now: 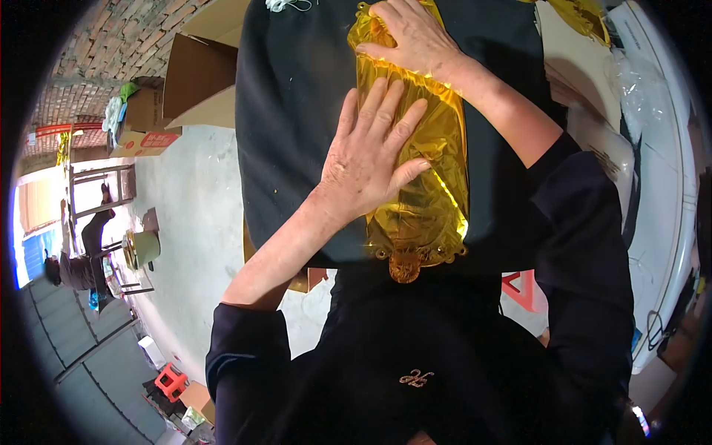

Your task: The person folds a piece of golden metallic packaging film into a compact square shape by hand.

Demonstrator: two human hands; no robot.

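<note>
A long sheet of shiny, see-through yellow film [434, 200] lies lengthwise on the black cloth-covered surface [289, 148] in front of me. At its near end an amber-brown rounded ornament [405, 265] sticks out, with small ring-shaped loops beside it; another scalloped edge with a loop shows at the far end. My left hand [363, 156] rests flat on the middle of the film, fingers spread. Farther up, my right hand [415, 37] lies on the film's far part, thumb stretched out to the left and fingertips close to the upper frame edge.
White string [288, 5] lies at the far left of the cloth. An open cardboard box [200, 81] stands to the left. Clear plastic [639, 93] and more yellow film [575, 18] are at the right. A person [78, 271] sits in the background; a red stool [171, 381] stands lower left.
</note>
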